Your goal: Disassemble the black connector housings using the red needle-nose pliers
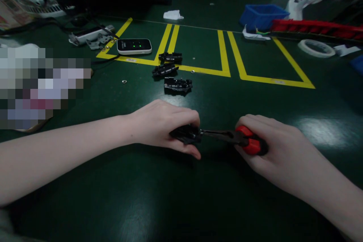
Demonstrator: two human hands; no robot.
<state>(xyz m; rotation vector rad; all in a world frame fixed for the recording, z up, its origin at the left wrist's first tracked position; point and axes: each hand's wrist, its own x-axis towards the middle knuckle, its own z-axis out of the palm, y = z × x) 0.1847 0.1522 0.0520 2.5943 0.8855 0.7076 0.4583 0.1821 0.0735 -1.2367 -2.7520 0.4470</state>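
Observation:
Near the middle of the green table, my left hand [166, 123] is closed around a black plastic part [187, 134], with the thumb below and the fingers above it. My right hand [269, 147] grips the red handles of long-nose pliers [221, 134]. The pliers point left, and their tip meets the right end of the black part at a small shiny spot; I cannot make out what the jaws pinch. Beyond my left hand lie three similar pieces: a near black part [178, 84], a middle one [165, 70] and a far one [170, 57].
Yellow tape [198, 69] marks boxes on the green table [147, 204]. A white-edged device [134, 46] with green lights lies behind, left. At the back right are a blue bin [262, 16], a red strip [314, 28] and a tape roll [317, 48]. A pixelated patch covers the left side.

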